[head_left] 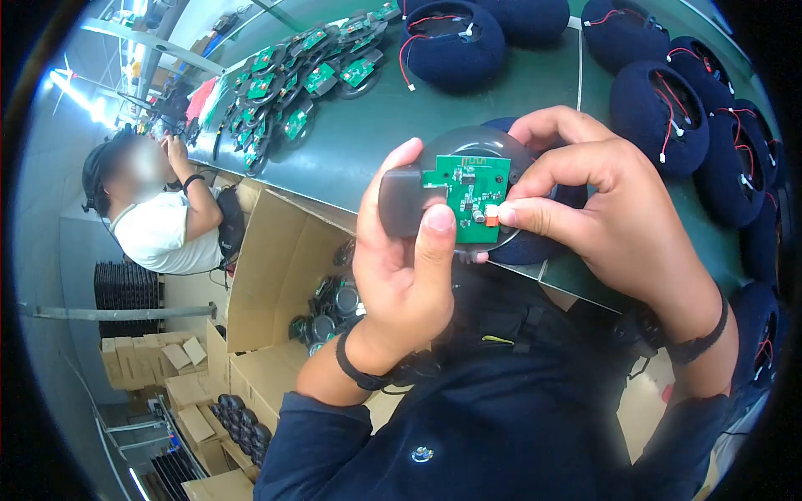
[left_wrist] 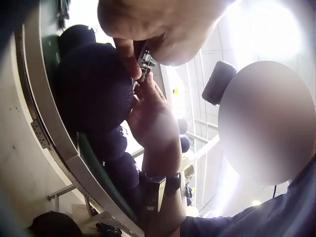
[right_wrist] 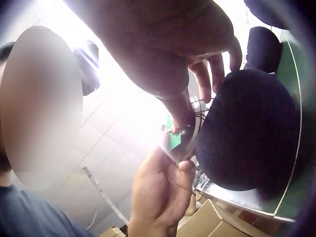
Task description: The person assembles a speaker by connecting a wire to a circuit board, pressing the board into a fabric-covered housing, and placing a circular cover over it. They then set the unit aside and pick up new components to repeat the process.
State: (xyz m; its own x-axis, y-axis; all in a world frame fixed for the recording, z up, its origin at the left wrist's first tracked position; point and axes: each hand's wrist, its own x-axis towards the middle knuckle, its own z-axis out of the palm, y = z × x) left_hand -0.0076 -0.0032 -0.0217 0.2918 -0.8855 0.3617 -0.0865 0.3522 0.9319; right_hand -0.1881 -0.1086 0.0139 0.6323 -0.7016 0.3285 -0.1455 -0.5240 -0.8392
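My left hand point(head_left: 405, 280) holds a round dark plastic disc point(head_left: 501, 144), its thumb lying over a black block point(head_left: 401, 204) on it. A green circuit board point(head_left: 468, 179) is mounted on the disc, facing up. With thumb and forefinger, my right hand point(head_left: 622, 204) pinches a small white plug point(head_left: 493, 210) at a red-orange socket on the board's edge. Thin wires point(right_wrist: 200, 114) run between the disc and a navy fabric-covered round shell point(right_wrist: 247, 128), which lies just beneath. In the head view the disc and hands hide most of this shell.
Several discs with boards point(head_left: 292, 83) are heaped at the back left of the green table point(head_left: 334, 159). Navy shells point(head_left: 660, 117) with red wires line the back and right. An open cardboard box point(head_left: 276, 275) holding more parts stands left, with another person point(head_left: 167, 213) beyond.
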